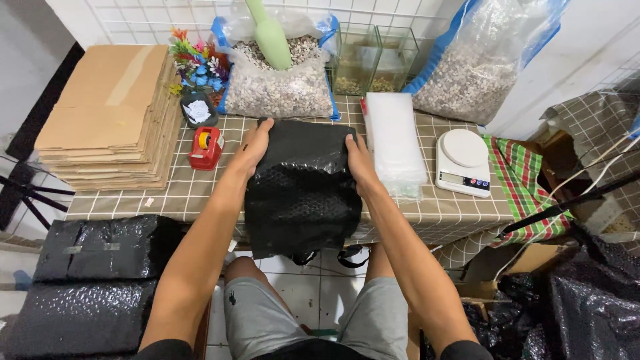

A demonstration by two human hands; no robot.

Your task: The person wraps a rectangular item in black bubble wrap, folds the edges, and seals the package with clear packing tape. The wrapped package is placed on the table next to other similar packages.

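Note:
A bundle wrapped in black bubble wrap (303, 187) lies at the table's near edge, its loose end hanging over the edge toward my knees. My left hand (255, 144) presses flat on the bundle's upper left corner. My right hand (359, 160) grips its upper right side, fingers curled on the wrap. Both arms reach forward from the bottom of the view.
A checked tablecloth (187, 190) covers the table. On it are a stack of flat cardboard (110, 113), a red tape dispenser (206, 148), an open bag of gravel with a green scoop (277, 80), clear bags (395, 141) and a white scale (463, 161). Black wrapped parcels (93, 280) lie lower left.

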